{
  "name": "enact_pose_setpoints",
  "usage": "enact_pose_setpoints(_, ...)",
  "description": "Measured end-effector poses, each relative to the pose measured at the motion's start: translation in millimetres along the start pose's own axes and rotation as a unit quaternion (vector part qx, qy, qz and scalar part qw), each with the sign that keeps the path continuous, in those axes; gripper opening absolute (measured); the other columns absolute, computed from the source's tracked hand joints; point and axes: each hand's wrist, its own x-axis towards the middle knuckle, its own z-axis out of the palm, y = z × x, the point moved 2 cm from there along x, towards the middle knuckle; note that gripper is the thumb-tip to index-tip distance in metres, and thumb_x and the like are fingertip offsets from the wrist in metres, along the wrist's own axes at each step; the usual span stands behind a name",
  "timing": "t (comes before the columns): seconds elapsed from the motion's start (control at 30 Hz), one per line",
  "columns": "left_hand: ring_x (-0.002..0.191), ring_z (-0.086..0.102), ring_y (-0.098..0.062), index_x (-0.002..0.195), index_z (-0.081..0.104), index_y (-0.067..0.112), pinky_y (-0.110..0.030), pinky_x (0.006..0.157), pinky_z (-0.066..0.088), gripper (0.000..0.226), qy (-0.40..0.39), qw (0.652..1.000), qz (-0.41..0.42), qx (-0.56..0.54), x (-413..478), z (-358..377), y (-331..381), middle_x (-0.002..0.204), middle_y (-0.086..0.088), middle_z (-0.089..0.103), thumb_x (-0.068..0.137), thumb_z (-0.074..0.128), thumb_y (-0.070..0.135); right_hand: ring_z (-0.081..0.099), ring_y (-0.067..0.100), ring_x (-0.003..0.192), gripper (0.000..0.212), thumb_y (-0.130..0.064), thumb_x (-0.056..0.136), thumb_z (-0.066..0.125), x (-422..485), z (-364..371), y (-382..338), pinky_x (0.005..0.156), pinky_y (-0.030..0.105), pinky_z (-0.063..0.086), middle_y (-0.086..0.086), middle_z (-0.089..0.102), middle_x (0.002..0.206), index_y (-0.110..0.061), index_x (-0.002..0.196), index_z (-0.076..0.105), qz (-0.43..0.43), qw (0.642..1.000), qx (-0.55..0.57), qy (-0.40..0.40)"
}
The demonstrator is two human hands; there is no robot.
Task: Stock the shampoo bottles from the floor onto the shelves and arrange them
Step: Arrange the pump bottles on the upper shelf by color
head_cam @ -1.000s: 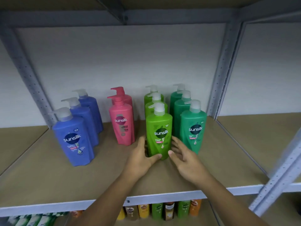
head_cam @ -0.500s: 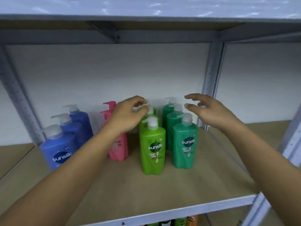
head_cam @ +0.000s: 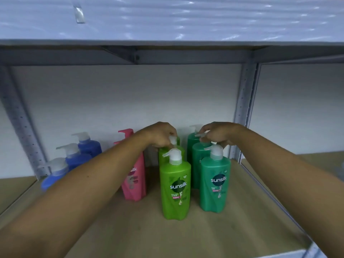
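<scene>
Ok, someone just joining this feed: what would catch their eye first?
Both hands reach to the middle of the shelf: the left hand grips the pump of the second lime-green bottle, and the right hand pinches the pump of the second dark-green bottle. Around them stand colour-sorted rows running front to back: blue bottles at far left, pink bottles next, then the lime and dark-green rows.

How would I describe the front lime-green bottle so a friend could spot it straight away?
On the wooden shelf, find the lime-green row between the pink bottles and teal bottles. It is the front bottle, the only lime one whose label shows.
</scene>
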Motion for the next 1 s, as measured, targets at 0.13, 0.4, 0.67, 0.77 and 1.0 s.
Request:
enact_pose_setpoints(0.13,0.102,0.060,-0.018,0.111,0.068,0.024,-0.028,0.077,0.050,0.036,0.002,1.000,0.016,-0.018,2,3,-6,0.112,0.004,0.065,0.079,0.085,0.027,0.065,0.023,0.079,0.032,-0.026,0.092,0.070,6,1,8,0.052,0.026,0.053,0.008,0.060,0.115,-0.025,0.123,0.060,-0.013,0.999,0.033,0.029)
enact_pose_setpoints(0.4,0.104,0.061,-0.018,0.113,0.069,0.024,-0.034,0.087,0.055,0.040,0.007,1.000,0.020,-0.018,5,2,-7,0.115,0.003,0.066,0.078,0.086,0.035,0.061,0.018,0.075,0.030,-0.035,0.091,0.070,13,3,11,0.053,0.024,0.048,0.004,0.062,0.108,-0.032,0.120,0.061,-0.032,0.999,0.014,0.037)
enact_pose_setpoints(0.67,0.103,0.062,-0.020,0.118,0.067,0.022,-0.038,0.085,0.058,0.049,0.001,1.000,0.001,-0.023,2,2,-8,0.117,0.001,0.065,0.078,0.084,0.044,0.061,0.025,0.104,0.039,-0.041,0.091,0.067,4,0,11,0.080,0.043,0.060,0.001,0.056,0.122,-0.041,0.128,0.055,-0.019,0.999,0.026,0.006)
enact_pose_setpoints(0.77,0.105,0.061,-0.014,0.123,0.067,0.027,-0.027,0.088,0.049,0.051,0.034,0.998,0.001,-0.045,-11,-7,-7,0.116,0.006,0.064,0.080,0.081,0.050,0.052,0.023,0.120,0.040,-0.050,0.091,0.064,-9,-8,15,0.089,0.046,0.057,-0.006,0.051,0.133,-0.045,0.129,0.054,-0.043,0.998,0.014,0.037)
enact_pose_setpoints(1.0,0.092,0.069,-0.004,0.099,0.075,0.035,-0.034,0.091,0.057,0.032,0.038,0.986,0.077,-0.146,-67,-21,13,0.096,0.013,0.074,0.080,0.073,0.061,0.055,0.013,0.119,0.042,-0.051,0.093,0.063,-62,-13,29,0.097,0.028,0.042,-0.010,0.059,0.129,-0.043,0.133,0.055,-0.104,0.994,-0.031,-0.003)
